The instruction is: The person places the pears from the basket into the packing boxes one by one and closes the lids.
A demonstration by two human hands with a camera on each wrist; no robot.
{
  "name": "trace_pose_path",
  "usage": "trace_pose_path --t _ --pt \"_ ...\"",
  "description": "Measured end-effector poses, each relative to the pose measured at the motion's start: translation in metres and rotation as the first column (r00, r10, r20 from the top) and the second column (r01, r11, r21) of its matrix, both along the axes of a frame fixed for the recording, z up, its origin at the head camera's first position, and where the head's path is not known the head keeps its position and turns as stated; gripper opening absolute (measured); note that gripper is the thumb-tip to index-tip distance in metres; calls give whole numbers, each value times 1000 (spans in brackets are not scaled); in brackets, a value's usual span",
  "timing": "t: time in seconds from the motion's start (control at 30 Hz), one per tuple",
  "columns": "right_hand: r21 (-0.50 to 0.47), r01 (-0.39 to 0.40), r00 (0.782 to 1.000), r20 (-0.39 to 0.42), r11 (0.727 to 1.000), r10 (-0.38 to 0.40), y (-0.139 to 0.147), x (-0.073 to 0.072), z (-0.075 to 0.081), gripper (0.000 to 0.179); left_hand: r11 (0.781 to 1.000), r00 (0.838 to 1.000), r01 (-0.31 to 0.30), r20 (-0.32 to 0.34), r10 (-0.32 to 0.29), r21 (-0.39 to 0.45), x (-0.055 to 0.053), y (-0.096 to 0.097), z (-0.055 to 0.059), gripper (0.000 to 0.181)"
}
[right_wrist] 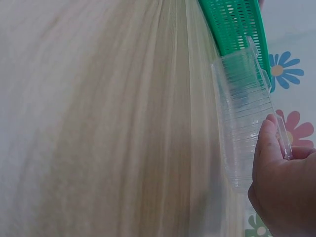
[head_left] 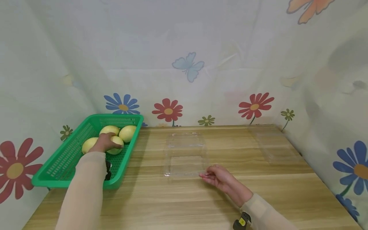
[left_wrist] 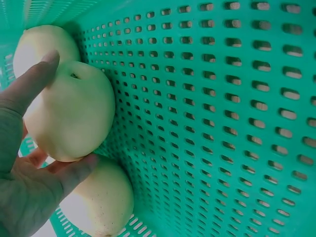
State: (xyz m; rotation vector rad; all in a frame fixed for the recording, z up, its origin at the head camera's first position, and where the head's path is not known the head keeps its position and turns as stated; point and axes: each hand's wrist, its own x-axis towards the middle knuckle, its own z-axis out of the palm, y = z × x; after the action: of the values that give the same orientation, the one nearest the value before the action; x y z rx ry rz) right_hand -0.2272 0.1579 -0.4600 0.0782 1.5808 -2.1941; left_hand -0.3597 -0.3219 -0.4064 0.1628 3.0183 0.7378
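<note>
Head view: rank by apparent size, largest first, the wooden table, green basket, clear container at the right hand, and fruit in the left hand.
1. Wooden table
2. Green basket
3. Clear container at the right hand
4. Pale yellow fruit in the left hand, partly covered

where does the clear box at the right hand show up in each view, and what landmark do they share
Head: the clear box is just below centre, pinched near its near right corner by the right hand.
Left wrist: not in it.
Right wrist: on the right side.
Shared landmark: the green basket, in all three.
</note>
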Motion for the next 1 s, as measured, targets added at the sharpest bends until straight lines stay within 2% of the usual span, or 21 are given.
trace_pose_path --t 0.2,0.4,0.5,0.73,0.87,1.0 --pt "-2 -9 1000 -6 1000 9 1 0 1 16 1000 999 -17 47 17 3 -1 0 -3 86" --pt "-17 -20 1000 -11 1000 20 2 0 2 29 1000 998 -14 54 14 4 -2 -1 -2 86" --pt "-14 -23 1000 -13 1000 22 2 -1 3 30 1000 998 -8 61 8 1 -3 -1 -1 86" --pt "-3 -17 1000 -10 1000 17 2 0 2 23 1000 999 19 38 -18 -22 1 -2 -1 84" --pt "-6 -18 1000 -9 1000 18 2 0 0 23 1000 1000 21 16 -20 -21 7 0 6 82" --pt "-11 -22 1000 -8 1000 22 1 0 0 24 1000 999 18 -42 -19 -16 6 -1 13 81"
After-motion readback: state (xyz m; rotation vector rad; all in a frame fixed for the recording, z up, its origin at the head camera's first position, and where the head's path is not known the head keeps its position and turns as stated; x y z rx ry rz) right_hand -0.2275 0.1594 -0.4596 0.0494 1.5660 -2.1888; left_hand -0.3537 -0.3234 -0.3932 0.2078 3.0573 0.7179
